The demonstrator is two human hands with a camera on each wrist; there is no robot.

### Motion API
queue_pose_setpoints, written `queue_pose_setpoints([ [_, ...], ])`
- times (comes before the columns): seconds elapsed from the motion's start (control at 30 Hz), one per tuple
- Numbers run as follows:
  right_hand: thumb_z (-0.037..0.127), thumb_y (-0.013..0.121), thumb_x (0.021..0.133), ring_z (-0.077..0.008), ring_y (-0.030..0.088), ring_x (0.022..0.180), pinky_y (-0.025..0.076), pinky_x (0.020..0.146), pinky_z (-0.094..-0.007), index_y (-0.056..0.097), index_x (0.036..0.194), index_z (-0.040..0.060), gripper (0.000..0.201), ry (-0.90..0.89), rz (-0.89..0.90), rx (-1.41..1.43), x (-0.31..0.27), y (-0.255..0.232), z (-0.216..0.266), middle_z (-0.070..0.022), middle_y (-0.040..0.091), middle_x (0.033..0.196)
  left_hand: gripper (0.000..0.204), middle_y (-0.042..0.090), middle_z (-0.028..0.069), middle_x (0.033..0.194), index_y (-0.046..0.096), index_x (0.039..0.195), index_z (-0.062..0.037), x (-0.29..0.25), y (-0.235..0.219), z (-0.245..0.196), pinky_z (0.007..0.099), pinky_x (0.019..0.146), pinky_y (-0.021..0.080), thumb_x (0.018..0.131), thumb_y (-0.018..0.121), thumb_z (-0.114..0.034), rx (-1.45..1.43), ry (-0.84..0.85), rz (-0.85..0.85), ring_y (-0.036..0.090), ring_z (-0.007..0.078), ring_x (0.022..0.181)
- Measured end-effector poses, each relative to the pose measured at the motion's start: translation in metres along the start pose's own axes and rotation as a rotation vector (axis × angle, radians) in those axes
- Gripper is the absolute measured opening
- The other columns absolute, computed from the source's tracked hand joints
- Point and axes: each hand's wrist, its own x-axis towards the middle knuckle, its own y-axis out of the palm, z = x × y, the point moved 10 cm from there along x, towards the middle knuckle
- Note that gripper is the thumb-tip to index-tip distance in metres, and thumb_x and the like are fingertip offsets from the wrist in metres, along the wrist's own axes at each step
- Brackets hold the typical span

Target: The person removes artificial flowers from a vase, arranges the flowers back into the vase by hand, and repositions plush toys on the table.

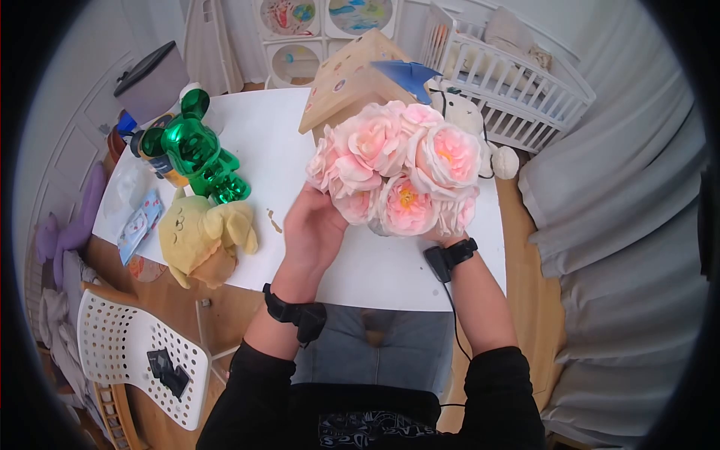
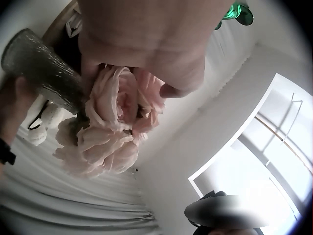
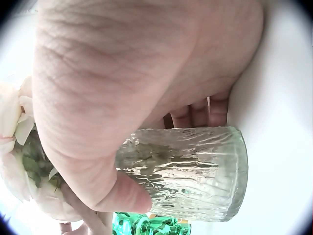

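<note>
A bunch of pink flowers [image 1: 405, 169] stands in a ribbed clear glass vase [image 3: 195, 171], which the blooms hide in the head view. My right hand [image 3: 142, 83] grips the side of the vase, its thumb lying along the near wall and the fingers round the far side. At the left edge of the bunch, my left hand [image 1: 311, 229] holds the blooms. In the left wrist view its thumb and a finger lie on either side of a flower [image 2: 117, 98], while the other fingertips are hidden.
On the white table [image 1: 375, 270] stand a shiny green bear figure [image 1: 191, 150] and a yellow plush toy [image 1: 199, 236], both left of my hands. Behind the flowers are a wooden board [image 1: 345, 75], a blue pointed piece [image 1: 409, 77] and a white plush toy [image 1: 463, 112].
</note>
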Motion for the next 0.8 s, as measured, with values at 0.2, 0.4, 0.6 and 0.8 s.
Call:
queue_pose_setpoints([
  [0.2, 0.037, 0.088, 0.087, -0.0281, 0.047, 0.151, 0.033, 0.13, -0.0423, 0.052, 0.158, 0.0101, 0.085, 0.005, -0.017, -0.019, -0.003, -0.003, -0.003, -0.0118, 0.051, 0.165, 0.064, 0.05, 0.015, 0.165, 0.037, 0.164, 0.0002, 0.0, 0.02, -0.012, 0.0438, 0.119, 0.049, 0.114, 0.05, -0.038, -0.076, 0.002, 0.042, 0.053, 0.0268, 0.15],
  [0.4, 0.038, 0.089, 0.086, -0.0279, 0.047, 0.152, 0.032, 0.131, -0.0422, 0.052, 0.158, 0.0103, 0.086, 0.008, -0.041, -0.046, -0.002, -0.004, -0.004, -0.0116, 0.05, 0.165, 0.059, 0.052, 0.0123, 0.162, 0.035, 0.166, -0.0036, 0.009, 0.029, -0.007, 0.039, 0.119, 0.05, 0.117, 0.051, -0.033, 0.193, -0.013, -0.035, 0.056, 0.0217, 0.146],
  [0.6, 0.039, 0.089, 0.085, -0.0277, 0.046, 0.152, 0.032, 0.131, -0.0422, 0.053, 0.158, 0.0106, 0.087, 0.012, -0.062, -0.066, 0.0, -0.007, -0.008, -0.0113, 0.05, 0.165, 0.052, 0.058, 0.0068, 0.156, 0.044, 0.161, -0.0092, 0.014, 0.008, 0.006, 0.0373, 0.108, 0.057, 0.114, 0.054, -0.032, 0.088, -0.08, -0.137, 0.062, 0.0207, 0.138],
  [0.8, 0.04, 0.09, 0.085, -0.0275, 0.046, 0.152, 0.032, 0.131, -0.0422, 0.053, 0.158, 0.0108, 0.088, 0.022, -0.091, -0.091, -0.002, -0.006, -0.008, -0.0111, 0.05, 0.166, 0.052, 0.058, 0.0087, 0.157, 0.044, 0.16, -0.0094, 0.011, 0.027, 0.0, 0.0452, 0.103, 0.061, 0.116, 0.048, -0.036, -0.203, -0.107, -0.048, 0.064, 0.0247, 0.138],
])
